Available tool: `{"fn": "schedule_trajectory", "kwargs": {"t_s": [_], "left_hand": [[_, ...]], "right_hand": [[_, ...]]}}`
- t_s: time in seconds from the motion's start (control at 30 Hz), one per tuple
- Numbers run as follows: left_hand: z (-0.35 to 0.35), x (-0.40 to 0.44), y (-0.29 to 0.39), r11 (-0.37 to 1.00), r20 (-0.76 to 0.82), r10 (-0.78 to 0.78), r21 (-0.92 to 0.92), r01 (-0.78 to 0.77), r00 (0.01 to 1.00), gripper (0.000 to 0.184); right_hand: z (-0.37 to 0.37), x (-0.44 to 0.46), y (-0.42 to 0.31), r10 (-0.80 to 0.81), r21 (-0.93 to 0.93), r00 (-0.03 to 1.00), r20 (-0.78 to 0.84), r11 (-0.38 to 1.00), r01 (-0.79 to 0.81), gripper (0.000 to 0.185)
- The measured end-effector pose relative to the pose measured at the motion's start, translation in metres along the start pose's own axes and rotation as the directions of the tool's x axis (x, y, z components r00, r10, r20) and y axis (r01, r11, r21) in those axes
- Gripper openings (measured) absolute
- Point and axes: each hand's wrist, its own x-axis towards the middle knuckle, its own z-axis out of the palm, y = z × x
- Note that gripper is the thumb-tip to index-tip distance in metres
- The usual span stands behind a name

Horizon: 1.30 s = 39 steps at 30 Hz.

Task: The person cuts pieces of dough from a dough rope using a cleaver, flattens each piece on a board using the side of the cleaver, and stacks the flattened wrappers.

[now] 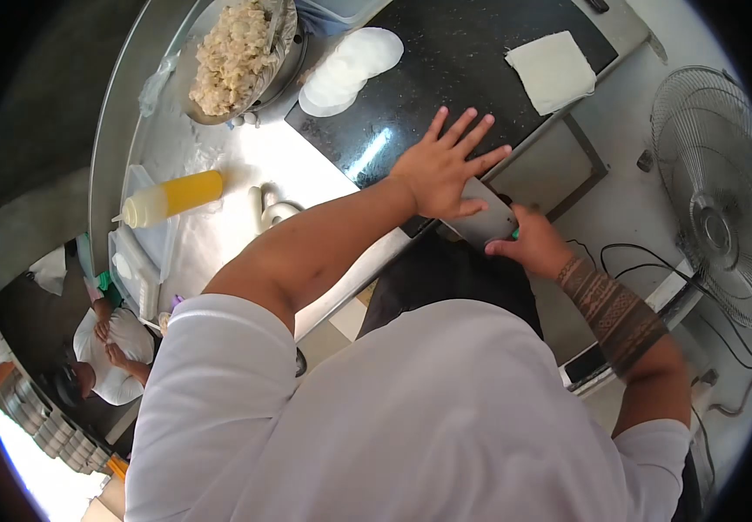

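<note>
Nearest, below a white cloth shirt front (pixel 446 409), a flat grey metal blade (pixel 480 216) is gripped at its end by the right hand (pixel 537 244), thumb and fingers closed about it, with a bit of green showing at the grip. The blade is held tilted at the near edge of a glossy black rectangular slab (pixel 472 65). Just beside it, the left hand (pixel 450 165) is held palm down with all its fingers spread, over the slab's edge — whether the slab or blade is touched by it cannot be told. To the left, on the shiny steel table (pixel 306 165), a clear squeeze bottle of yellow liquid (pixel 176 196) is laid on its side. Farther off, thin white round wrappers (pixel 350 74) are fanned in an overlapping row on the slab, and a cream square stack of sheets (pixel 553 72) is set near its right edge. Beyond the bottle, a metal bowl (pixel 282 65) is heaped with pale, chunky filling (pixel 235 56).
</note>
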Motion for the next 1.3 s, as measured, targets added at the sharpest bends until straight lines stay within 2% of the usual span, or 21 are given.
{"fn": "schedule_trajectory", "kwargs": {"t_s": [0.07,0.17,0.27,0.37,0.47,0.5,0.53,0.6,0.63,0.73,0.83,0.93,1.03,1.07,1.13,1.23,1.3], "left_hand": [[-0.003,0.009,-0.011,0.999,-0.017,-0.019,0.041,0.020,1.000,0.092],[-0.004,0.015,-0.032,0.995,-0.105,-0.010,0.097,0.020,0.994,0.089],[-0.015,0.023,-0.063,0.984,-0.164,0.027,0.179,0.002,0.986,0.088],[-0.021,0.037,-0.089,0.974,-0.212,0.081,0.226,-0.032,0.974,0.091],[-0.020,0.016,-0.063,0.979,-0.122,0.145,0.164,-0.124,0.982,0.092],[-0.009,-0.002,-0.046,0.987,-0.059,0.129,0.108,-0.122,0.990,0.095],[0.007,-0.010,-0.030,0.988,-0.092,0.156,0.024,-0.154,0.984,0.097],[0.007,0.004,-0.012,0.975,-0.082,0.221,-0.015,-0.223,0.972,0.097],[0.003,0.016,-0.020,0.978,-0.099,0.210,0.014,-0.210,0.973,0.097],[-0.003,0.040,-0.037,0.982,-0.160,0.176,0.099,-0.161,0.971,0.096],[-0.010,0.053,-0.064,0.973,-0.197,0.128,0.214,-0.085,0.972,0.095],[-0.018,0.059,-0.087,0.966,-0.276,0.174,0.235,-0.109,0.945,0.094],[-0.038,0.040,-0.072,0.956,-0.250,0.274,0.179,-0.233,0.929,0.094],[-0.035,0.027,-0.060,0.962,-0.208,0.262,0.133,-0.238,0.942,0.095],[-0.002,0.003,-0.036,0.978,-0.026,0.200,0.064,-0.198,0.979,0.095],[0.003,0.032,-0.019,0.960,-0.086,0.270,-0.051,-0.275,0.959,0.094],[-0.001,0.052,-0.028,0.970,-0.093,0.240,0.058,-0.235,0.966,0.093]], "right_hand": [[-0.016,0.013,-0.008,0.073,-0.136,0.997,0.011,0.988,-0.071,0.078],[-0.031,0.024,-0.026,-0.040,-0.144,0.999,-0.037,0.989,0.034,0.083],[-0.035,0.049,-0.027,-0.252,-0.315,0.945,-0.210,0.932,0.178,0.080],[-0.054,0.049,-0.078,-0.068,-0.308,0.982,-0.178,0.951,0.010,0.075],[-0.012,0.020,-0.051,-0.135,0.014,0.982,-0.132,0.990,0.138,0.070],[0.011,0.010,-0.032,-0.145,-0.005,0.978,-0.147,0.989,0.146,0.071],[0.026,0.000,-0.017,-0.159,-0.024,0.974,-0.161,0.987,0.157,0.071],[0.024,-0.016,-0.018,-0.031,-0.014,0.982,-0.188,1.000,0.029,0.071],[0.016,-0.015,-0.024,0.037,-0.006,0.980,-0.197,0.999,-0.039,0.071],[-0.017,0.007,-0.026,0.018,-0.034,0.982,-0.186,0.999,-0.024,0.069],[-0.032,0.035,-0.027,-0.137,-0.086,0.948,-0.287,0.989,0.117,0.065],[-0.055,0.047,-0.059,-0.075,-0.266,0.959,-0.272,0.964,0.000,0.064],[-0.022,0.019,-0.054,-0.058,-0.022,0.966,-0.253,0.998,0.054,0.071],[-0.007,0.011,-0.047,-0.068,0.061,0.967,-0.245,0.995,0.085,0.072],[0.026,0.001,-0.017,-0.049,0.008,0.980,-0.195,0.999,0.052,0.072],[0.020,-0.013,-0.013,0.035,0.082,0.968,-0.247,0.997,-0.016,0.070],[-0.007,-0.003,-0.014,0.055,0.072,0.975,-0.216,0.997,-0.040,0.069]]}}
